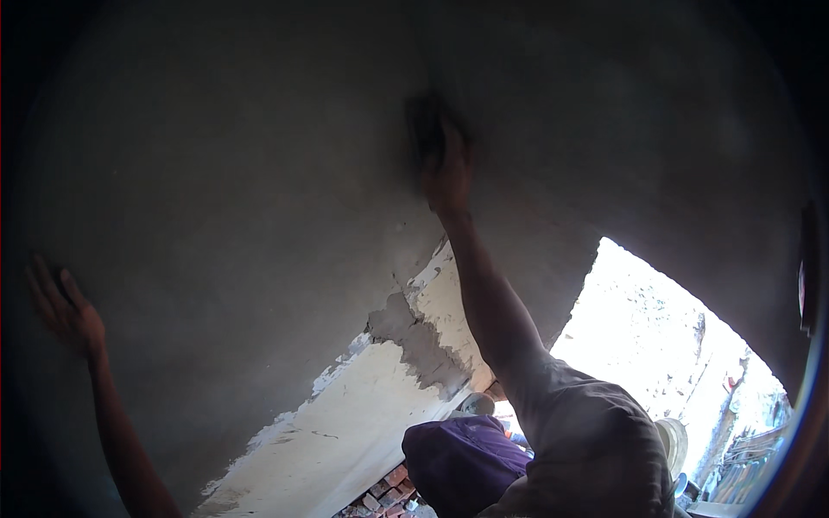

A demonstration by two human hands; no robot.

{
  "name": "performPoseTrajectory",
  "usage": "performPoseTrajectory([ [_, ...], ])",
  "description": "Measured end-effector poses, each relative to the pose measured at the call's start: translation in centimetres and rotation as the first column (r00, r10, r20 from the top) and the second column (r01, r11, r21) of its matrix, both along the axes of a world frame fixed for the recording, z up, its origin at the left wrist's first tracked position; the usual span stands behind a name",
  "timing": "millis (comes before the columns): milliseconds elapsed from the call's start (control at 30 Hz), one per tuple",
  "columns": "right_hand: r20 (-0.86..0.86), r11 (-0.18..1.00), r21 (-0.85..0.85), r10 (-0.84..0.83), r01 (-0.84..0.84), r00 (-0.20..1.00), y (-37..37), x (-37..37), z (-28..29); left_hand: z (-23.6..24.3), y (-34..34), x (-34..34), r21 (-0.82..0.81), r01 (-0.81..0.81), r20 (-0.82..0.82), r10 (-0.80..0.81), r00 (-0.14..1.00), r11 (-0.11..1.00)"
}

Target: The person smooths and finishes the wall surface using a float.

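My left hand [65,306] lies against the dark grey plastered surface [233,173] at the left, fingers stretched out. Higher up, near the top middle, my right hand [446,177] grips a dark block-like tool [425,125], its exact kind hard to tell in shadow, pressed to the same surface. Below that hand the grey coat ends in a ragged edge against a cream-painted band [319,423] with a rough grey patch [410,341].
A bright opening [648,319] with rough edges is at the right. Purple cloth [453,457], apparently over my leg, shows at lower middle, with red bricks [380,496] beside it and a pale round container [673,445] behind my right shoulder.
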State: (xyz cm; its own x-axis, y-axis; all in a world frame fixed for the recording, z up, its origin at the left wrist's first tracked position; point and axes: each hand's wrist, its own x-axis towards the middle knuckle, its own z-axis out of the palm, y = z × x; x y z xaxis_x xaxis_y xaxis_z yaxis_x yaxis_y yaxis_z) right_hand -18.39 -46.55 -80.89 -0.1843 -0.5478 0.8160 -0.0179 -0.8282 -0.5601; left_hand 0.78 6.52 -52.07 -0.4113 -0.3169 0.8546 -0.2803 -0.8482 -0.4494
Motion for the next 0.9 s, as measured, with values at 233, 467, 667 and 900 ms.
performPoseTrajectory([
  [233, -0.082, 0.991, 0.034, 0.134, -0.131, 0.988, 2.0, -1.9, -15.2, -0.6, -1.0, -0.6, -0.014, -0.04, 0.018, 0.04, 0.999, 0.999],
  [467, 0.162, 0.945, -0.322, 0.002, 0.05, 0.987, 0.2, 1.4, 9.8, -0.3, -0.7, -0.8, 0.006, -0.019, 0.026, 0.019, 0.999, 1.0],
  [667, 0.204, 0.961, -0.199, -0.152, 0.193, 0.967, -3.6, 3.2, 14.7, -0.6, -1.3, -0.4, 0.046, -0.005, 0.012, 0.005, 1.0, 0.999],
  [900, 0.113, 0.995, -0.083, -0.043, 0.053, 0.993, 0.5, 0.2, -5.0, -0.4, -1.0, -1.3, 0.015, -0.046, -0.023, 0.046, 0.999, 0.999],
])
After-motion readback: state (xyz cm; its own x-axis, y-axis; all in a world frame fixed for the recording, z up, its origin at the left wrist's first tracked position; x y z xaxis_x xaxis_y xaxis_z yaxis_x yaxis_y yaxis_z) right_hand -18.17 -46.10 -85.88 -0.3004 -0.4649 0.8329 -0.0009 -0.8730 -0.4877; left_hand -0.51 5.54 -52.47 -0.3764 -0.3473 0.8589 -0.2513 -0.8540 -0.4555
